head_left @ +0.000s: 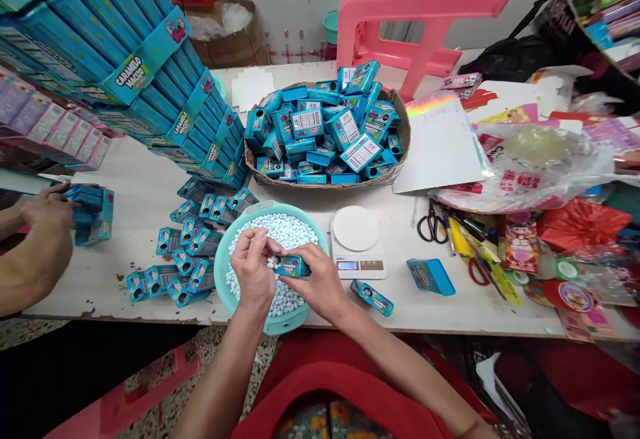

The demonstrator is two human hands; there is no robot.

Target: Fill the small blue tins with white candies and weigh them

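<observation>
Over a mint-green basin (223, 272) full of pale blue-white candies (293, 227), both my hands meet. My right hand (324, 282) grips a small blue candy box (294, 266) that lies on its side, its end turned left. Against that end is my left hand (254, 269), fingers curled around a few candies (273, 262). Whether any candy is inside the box is hidden. Right of the basin stands a white kitchen scale (356, 239) with a lit display. A blue box (373, 297) lies in front of it.
Several filled boxes (193, 242) lie left of the basin, below tall stacked display cartons (145, 72). Behind is a cardboard tray (320, 189) heaped with blue boxes. Scissors (433, 224) and a blue container (431, 276) are at right. A co-worker's hand (47, 209) touches a carton at left.
</observation>
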